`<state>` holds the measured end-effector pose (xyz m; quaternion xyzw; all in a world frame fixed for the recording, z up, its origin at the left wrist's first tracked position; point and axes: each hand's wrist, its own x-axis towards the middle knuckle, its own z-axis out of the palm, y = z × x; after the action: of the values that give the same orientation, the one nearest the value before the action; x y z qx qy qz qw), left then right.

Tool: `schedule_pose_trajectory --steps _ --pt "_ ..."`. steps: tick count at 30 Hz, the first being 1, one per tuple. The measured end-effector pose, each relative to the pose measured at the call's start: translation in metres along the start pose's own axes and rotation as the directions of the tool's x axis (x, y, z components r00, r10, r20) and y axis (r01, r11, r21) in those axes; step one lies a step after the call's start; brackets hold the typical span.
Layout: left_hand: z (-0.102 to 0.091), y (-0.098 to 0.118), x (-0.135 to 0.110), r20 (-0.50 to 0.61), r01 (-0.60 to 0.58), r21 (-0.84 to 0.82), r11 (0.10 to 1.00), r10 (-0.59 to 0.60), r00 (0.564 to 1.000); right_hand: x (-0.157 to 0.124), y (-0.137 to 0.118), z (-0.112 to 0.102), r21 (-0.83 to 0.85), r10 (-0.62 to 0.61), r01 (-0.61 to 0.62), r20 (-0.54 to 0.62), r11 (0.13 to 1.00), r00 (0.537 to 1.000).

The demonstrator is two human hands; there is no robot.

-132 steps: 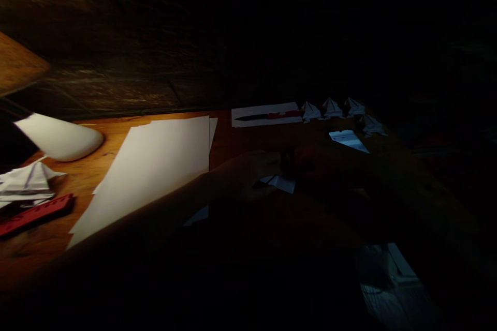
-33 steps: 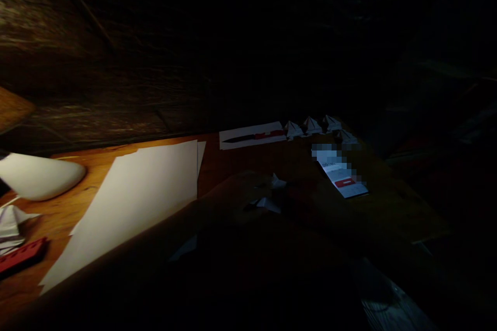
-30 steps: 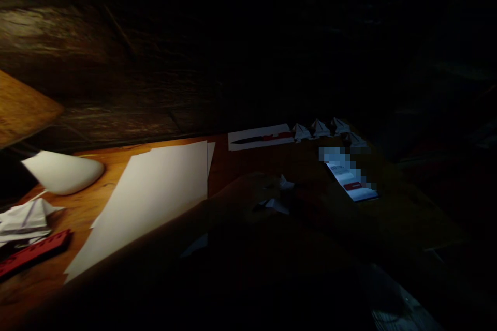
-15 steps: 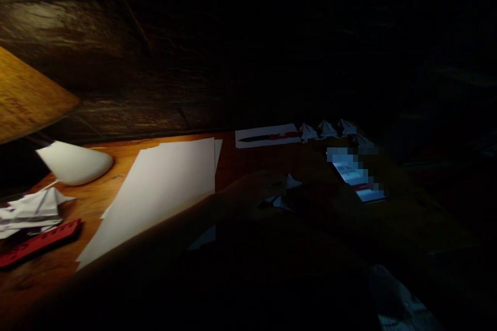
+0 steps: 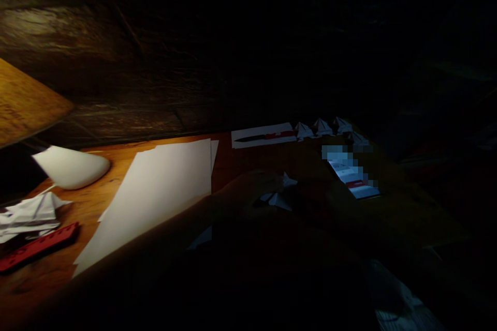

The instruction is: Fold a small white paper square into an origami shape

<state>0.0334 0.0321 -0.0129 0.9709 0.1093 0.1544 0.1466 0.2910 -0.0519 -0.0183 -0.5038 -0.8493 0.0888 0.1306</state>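
In deep shadow at mid-picture, my left hand (image 5: 254, 189) is closed around a small piece of folded white paper (image 5: 280, 200), whose pointed flaps stick out past the fingers. My right hand (image 5: 328, 196) is close by on the right of the paper, but darkness hides its fingers. A stack of white paper sheets (image 5: 166, 181) lies left of the hands, partly behind my left forearm. Beyond the hands, a knife (image 5: 267, 137) with a red handle rests on a white strip of paper. Several small folded paper shapes (image 5: 322, 127) sit at its right.
A lit phone (image 5: 351, 176), partly blurred out, lies on the wooden table (image 5: 120, 158) at right. At left stand a lamp with a white base (image 5: 73, 168) and an amber shade (image 5: 27, 103), crumpled folded paper (image 5: 33, 214) and a red bar-like object (image 5: 41, 245). A rough wall (image 5: 77, 62) rises behind.
The view has shifted slightly, so the phone, knife and sheets appear a little further left. The folded paper's flaps show at a slightly different angle, and it stays in my left hand.
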Motion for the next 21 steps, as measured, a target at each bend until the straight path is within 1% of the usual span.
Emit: schedule_pose_trajectory --steps 6,9,14,17,21 --pt "-0.0012 0.0013 0.0006 0.017 -0.008 0.002 1.0 0.008 1.0 -0.0029 -0.0017 0.0026 -0.123 0.063 -0.069 -0.051 0.99 0.997" --pt "-0.0023 0.0019 0.0006 0.026 0.001 0.002 1.0 -0.001 1.0 -0.0046 -0.0011 0.0032 -0.133 0.087 -0.097 -0.079 0.986 0.993" --pt "-0.0023 0.0021 -0.0003 0.015 0.007 -0.025 1.0 -0.006 1.0 -0.0031 0.0012 0.0012 -0.047 0.01 -0.012 -0.041 0.999 0.999" --pt "-0.0006 0.0015 -0.0013 0.023 0.023 -0.026 0.999 -0.022 0.999 -0.0016 0.0021 -0.0004 0.011 -0.002 0.002 -0.014 1.0 1.0" --pt "0.0009 0.0015 -0.0015 0.027 0.025 -0.016 1.0 -0.025 0.999 -0.001 0.0037 0.0007 -0.02 -0.036 0.037 0.021 0.999 0.999"
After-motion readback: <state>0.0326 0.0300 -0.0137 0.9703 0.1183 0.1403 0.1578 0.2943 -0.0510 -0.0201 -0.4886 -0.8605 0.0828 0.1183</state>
